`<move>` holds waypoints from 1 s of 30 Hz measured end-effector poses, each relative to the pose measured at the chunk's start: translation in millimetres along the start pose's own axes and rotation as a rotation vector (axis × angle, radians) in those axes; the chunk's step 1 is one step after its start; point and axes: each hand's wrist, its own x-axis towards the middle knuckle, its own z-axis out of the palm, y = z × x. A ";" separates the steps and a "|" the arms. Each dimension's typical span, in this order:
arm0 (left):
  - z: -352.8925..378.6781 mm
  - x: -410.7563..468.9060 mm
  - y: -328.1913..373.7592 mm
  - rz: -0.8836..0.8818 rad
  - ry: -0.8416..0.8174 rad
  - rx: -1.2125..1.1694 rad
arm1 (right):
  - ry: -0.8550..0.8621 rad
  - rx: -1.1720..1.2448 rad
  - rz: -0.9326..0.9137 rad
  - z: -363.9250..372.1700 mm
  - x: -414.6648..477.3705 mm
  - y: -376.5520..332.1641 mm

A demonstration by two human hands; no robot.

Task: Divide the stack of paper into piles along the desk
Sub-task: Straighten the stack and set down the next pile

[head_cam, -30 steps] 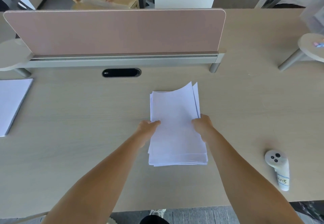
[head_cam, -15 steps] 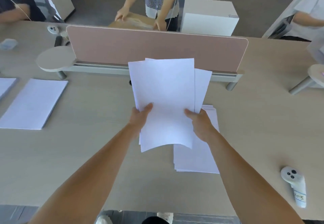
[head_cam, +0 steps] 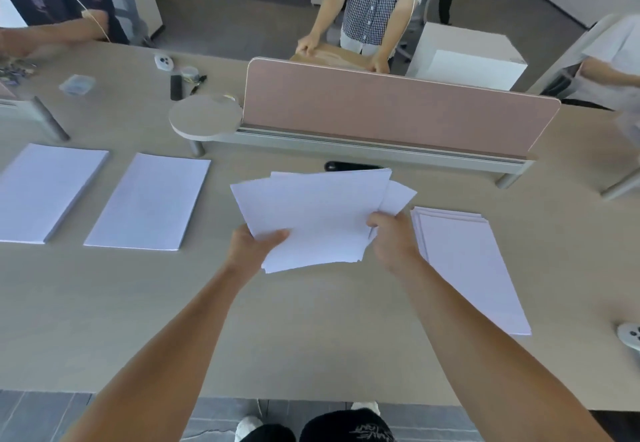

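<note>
A batch of sheets (head_cam: 318, 220) is held above the desk (head_cam: 311, 320), lifted off its surface, fanned and slightly askew. The left hand (head_cam: 252, 246) grasps its near left corner, thumb on top and fingers beneath. The right hand (head_cam: 391, 237) pinches the right edge. Held on both sides like this, the loose sheets neither sag nor slide apart.

Just right of the batch lies the source stack (head_cam: 464, 268), flat on the desk with its edges a little stepped; the sheets apparently come from it. To the left, two squared piles lie side by side with a gap between them: the inner pile (head_cam: 149, 202) and, at the left edge of the view, the outer pile (head_cam: 45, 192). The stretch of desk between the inner pile and the source stack, below the held batch, looks like the next place in the row.

Farther back stands a pink divider (head_cam: 398, 112), and a white controller (head_cam: 630, 336) sits at the near right edge.
</note>
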 end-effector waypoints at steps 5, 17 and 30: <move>-30.6 -1.3 -7.7 0.024 -0.064 0.035 | -0.158 -0.047 -0.009 3.8 -5.5 23.6; -5.3 13.6 41.1 0.072 -0.004 -0.050 | -0.235 0.054 -0.122 7.0 16.9 -16.5; 9.5 27.3 45.3 0.105 0.008 -0.084 | -0.142 0.075 -0.172 -4.3 19.0 -22.7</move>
